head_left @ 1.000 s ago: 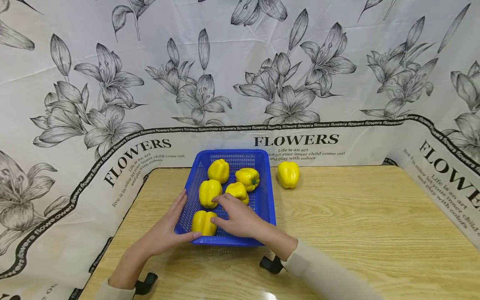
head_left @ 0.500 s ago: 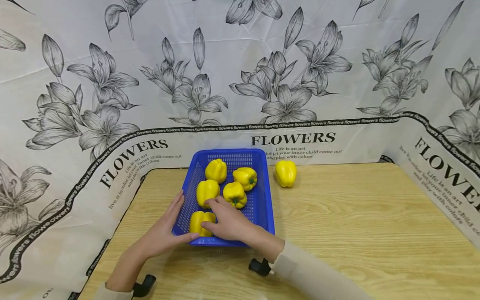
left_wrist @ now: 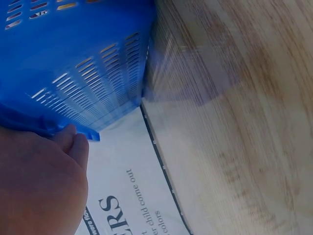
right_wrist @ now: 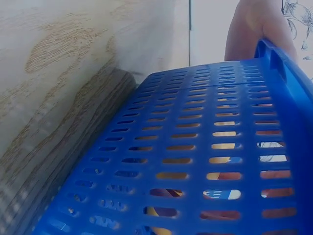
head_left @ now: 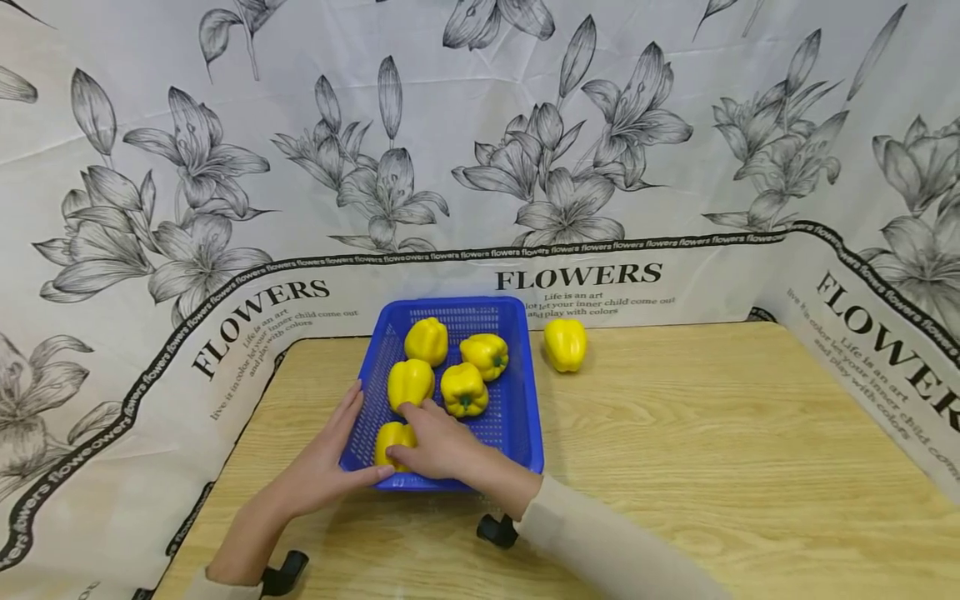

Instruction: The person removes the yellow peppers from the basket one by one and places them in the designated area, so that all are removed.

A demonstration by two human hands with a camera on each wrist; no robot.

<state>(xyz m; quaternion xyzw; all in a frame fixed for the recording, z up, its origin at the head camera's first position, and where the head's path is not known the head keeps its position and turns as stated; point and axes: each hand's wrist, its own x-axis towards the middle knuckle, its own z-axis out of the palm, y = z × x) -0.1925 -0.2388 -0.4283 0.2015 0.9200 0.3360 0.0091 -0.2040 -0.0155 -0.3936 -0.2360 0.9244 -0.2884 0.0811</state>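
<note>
A blue slotted plastic basket (head_left: 536, 425) stands on the table with several yellow bell peppers in it. My left hand (head_left: 318, 471) grips its near left corner, thumb on the front rim and fingers along the left side. The left wrist view shows the curled fingers at the basket's rim (left_wrist: 93, 134). Inside the basket, my right hand (head_left: 442, 442) holds the nearest bell pepper (head_left: 386, 442), its thumb on the near side and its fingers beyond; the covered part is hidden. Just past those fingers lie another bell pepper (head_left: 410, 383) and one with a green stem (head_left: 464, 388).
Toward the back of the basket sit two more peppers, one on the left (head_left: 426, 340) and one on the right (head_left: 484, 357). Outside, a single yellow pepper (head_left: 566, 344) lies on the wooden table (head_left: 675, 433). A flower-printed cloth (head_left: 420, 275) borders the table at back and sides.
My right hand has moved left over the nearest pepper and covers more of it. The stemmed pepper has come into fuller view. My left hand stays on the basket; the view has shifted slightly.
</note>
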